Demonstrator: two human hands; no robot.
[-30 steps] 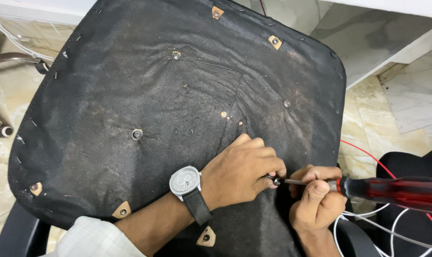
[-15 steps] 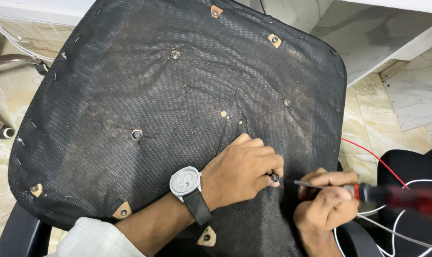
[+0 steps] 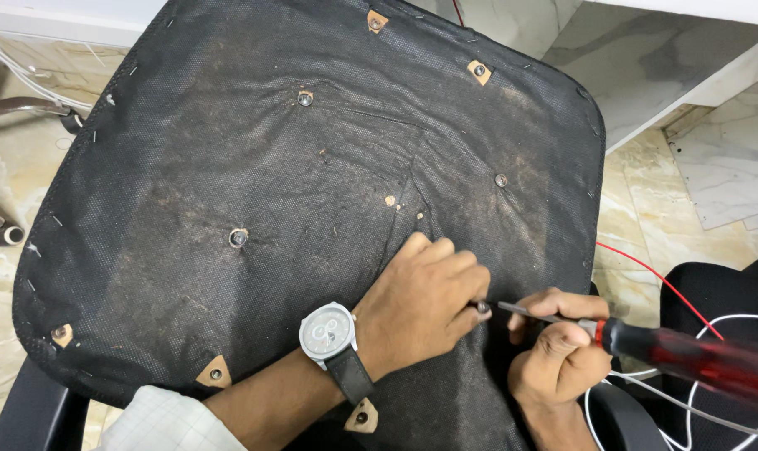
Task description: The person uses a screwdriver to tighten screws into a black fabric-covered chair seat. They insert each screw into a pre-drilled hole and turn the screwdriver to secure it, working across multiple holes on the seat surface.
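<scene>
The left hand (image 3: 420, 301), low and right of centre in the frame, lies knuckles-up on the black fabric underside of an upturned chair seat (image 3: 228, 184). Its fingers are curled together and the fingertips pinch a small dark screw (image 3: 482, 307), apparently to keep it upright at its hole. A wristwatch (image 3: 329, 336) with a black strap sits on that wrist, and a pale checked sleeve shows at the bottom edge.

Just right of it, the right hand (image 3: 558, 355) is closed around a screwdriver (image 3: 646, 344) where the metal shaft meets the red handle. The shaft runs left and slightly up, its tip touching or just beside the screw; which of the two cannot be told. The grip near the shaft, rather than at the end of the handle, looks chosen to steer the tip. The handle is blurred toward the lower right edge.

Further out, the seat fills most of the frame. Round fasteners sit at centre left, upper centre and centre right, and tan tabs with fasteners line the top and bottom edges. A red wire (image 3: 646, 269) and white wires (image 3: 730, 321) lie at the right over a second black seat. The marble floor (image 3: 671, 209) shows at both sides.

Against the frame half a second earlier, the left hand has not shifted. The screwdriver tip, then clear of the screw, is now brought up to it, and the handle lies flatter.
</scene>
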